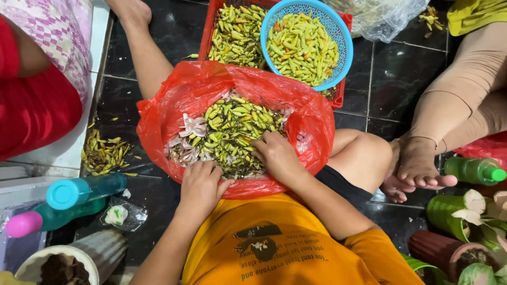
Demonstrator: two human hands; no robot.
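A red plastic bag [311,126] lies open in my lap, full of small green and yellow chili peppers [235,124] mixed with stems and scraps. My left hand [202,186] rests at the near edge of the pile, fingers curled down into the peppers. My right hand [276,154] presses into the pile a little farther right, fingers bent among the peppers. Whether either hand pinches a single pepper is hidden by the fingers.
Beyond the bag, a blue round basket [340,39] of peppers sits on a red crate [208,26] holding more. Discarded stems [104,154] litter the dark tiled floor at left. Bottles [84,191] stand near left; another person's foot [420,166] at right beside potted plants [465,214].
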